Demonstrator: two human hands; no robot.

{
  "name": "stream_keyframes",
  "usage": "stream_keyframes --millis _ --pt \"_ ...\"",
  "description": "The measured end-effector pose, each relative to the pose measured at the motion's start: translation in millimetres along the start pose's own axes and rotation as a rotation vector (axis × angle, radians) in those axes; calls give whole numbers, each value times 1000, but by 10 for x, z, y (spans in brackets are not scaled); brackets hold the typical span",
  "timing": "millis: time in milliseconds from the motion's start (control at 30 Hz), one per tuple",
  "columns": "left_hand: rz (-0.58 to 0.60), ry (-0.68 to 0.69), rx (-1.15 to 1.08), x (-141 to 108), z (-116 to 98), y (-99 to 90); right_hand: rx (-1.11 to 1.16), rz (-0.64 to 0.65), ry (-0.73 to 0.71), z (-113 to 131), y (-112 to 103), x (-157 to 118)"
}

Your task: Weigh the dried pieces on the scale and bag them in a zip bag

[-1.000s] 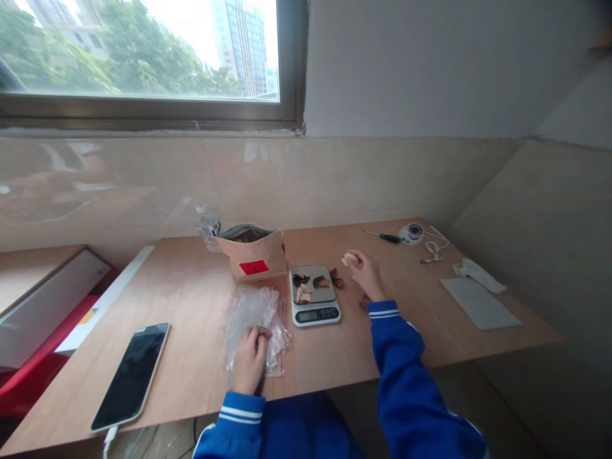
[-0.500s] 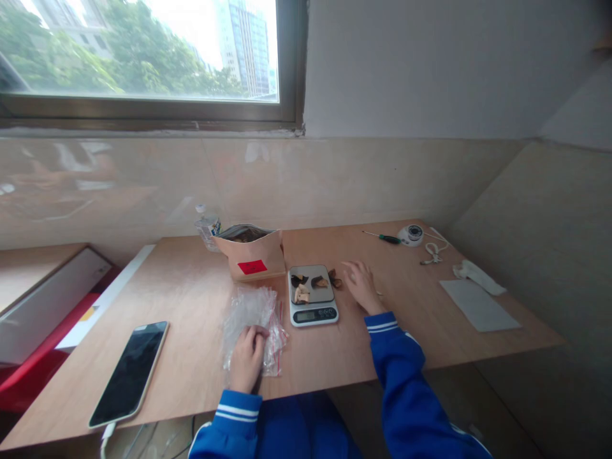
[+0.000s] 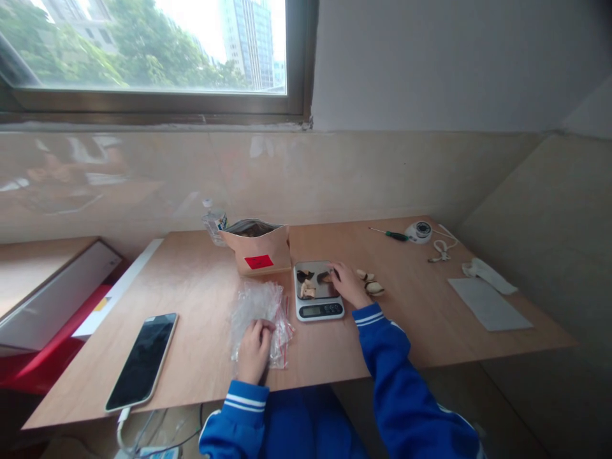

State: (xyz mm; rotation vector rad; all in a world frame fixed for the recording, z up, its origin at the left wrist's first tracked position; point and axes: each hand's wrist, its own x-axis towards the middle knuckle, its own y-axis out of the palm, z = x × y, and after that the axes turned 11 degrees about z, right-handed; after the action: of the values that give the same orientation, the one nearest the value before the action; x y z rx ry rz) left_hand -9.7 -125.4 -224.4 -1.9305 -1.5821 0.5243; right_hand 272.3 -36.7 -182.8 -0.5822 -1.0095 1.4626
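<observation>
Right hand: your right hand (image 3: 350,285) is over the right side of the scale (image 3: 301,315), back of the hand up, fingers bent toward the pan; whether they are together on a piece you can't tell from here.
Right arm: your forearm reaches forward and leftward, wrist just right of the scale.
At your right fingertips: a brown piece (image 3: 324,278) on the pan, at or just beside them.
Left of your right fingers: a dark piece (image 3: 305,275) and a pale piece (image 3: 308,291), both on the pan.
Right of your right hand: more pieces (image 3: 375,288) on the table (image 3: 201,280), close by the wrist.
Left hand: your left hand (image 3: 255,350) rests on the clear bags (image 3: 253,306), fingers curled, thumb near the forefinger; any grip is unclear.
Left arm: your forearm comes up short from the near edge.
Beyond your left hand: the open pouch (image 3: 261,252), upright, the bottle (image 3: 213,224) behind its left side.
Left of your left hand: the phone (image 3: 142,362), cable attached.
Farther right of your right hand: the screwdriver (image 3: 396,236), camera (image 3: 419,233) and sheet (image 3: 488,305).
</observation>
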Motion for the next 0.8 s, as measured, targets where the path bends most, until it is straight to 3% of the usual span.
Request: stream_keyframes --millis 167,367,467,667,800 --pt "1 -11 4 11 6 1 69 54 -143 122 -55 -19" --pt "2 -20 2 7 -20 -5 -2 278 -351 359 116 366" --pt "5 -24 4 -4 -40 -15 -63 316 -313 316 184 473" --pt "-1 -18 10 3 -55 -22 -110 250 -173 223 171 463" --pt "-10 -15 22 13 -53 -21 -54 107 -116 183 28 386"
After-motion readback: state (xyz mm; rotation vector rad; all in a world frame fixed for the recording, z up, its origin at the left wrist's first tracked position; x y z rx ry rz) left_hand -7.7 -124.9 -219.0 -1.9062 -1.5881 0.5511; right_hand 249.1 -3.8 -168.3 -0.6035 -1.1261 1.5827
